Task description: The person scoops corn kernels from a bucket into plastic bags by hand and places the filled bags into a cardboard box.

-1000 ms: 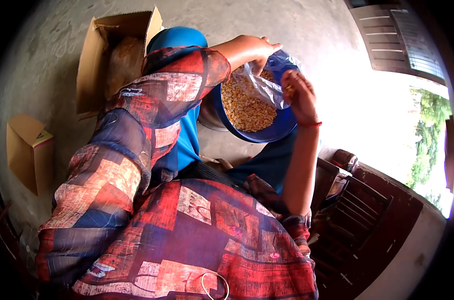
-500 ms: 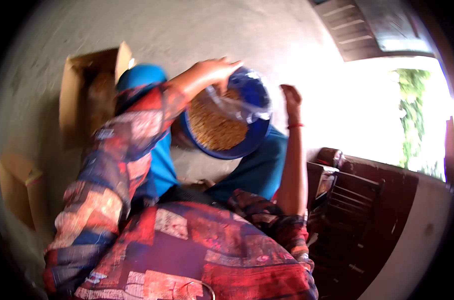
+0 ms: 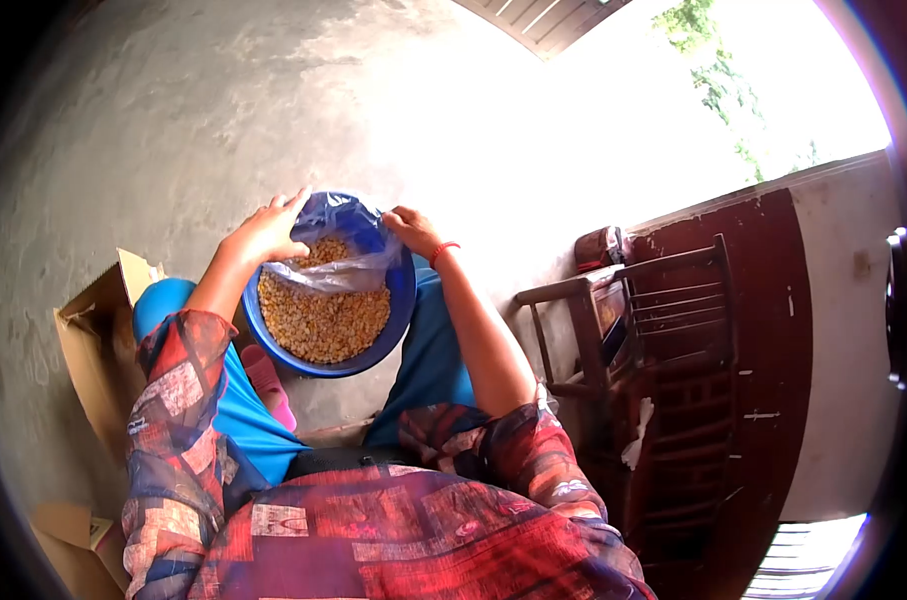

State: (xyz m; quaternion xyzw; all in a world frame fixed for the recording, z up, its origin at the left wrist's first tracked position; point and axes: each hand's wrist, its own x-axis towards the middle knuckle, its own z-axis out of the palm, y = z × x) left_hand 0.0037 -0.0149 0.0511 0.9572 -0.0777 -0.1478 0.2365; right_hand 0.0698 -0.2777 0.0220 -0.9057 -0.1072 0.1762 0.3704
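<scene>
A blue basin rests by my knees with yellow-orange grains in it, which look like corn kernels. Across its far half lies a clear plastic bag, its mouth facing me and some of the grains seen inside it. At the bag's left edge is my left hand, thumb and fingers spread apart. My right hand, with a red band at the wrist, has its fingers closed on the bag's right edge at the basin's far rim.
Cardboard boxes stand on the floor to my left. A pink slipper shows beside the basin. On the right are a dark wooden chair and a dark red bag by the maroon-and-white wall.
My right hand has come in from the right, apart from the basin, and taken hold of the bag's edge. My left hand has shifted to the bag's left side. The view has turned.
</scene>
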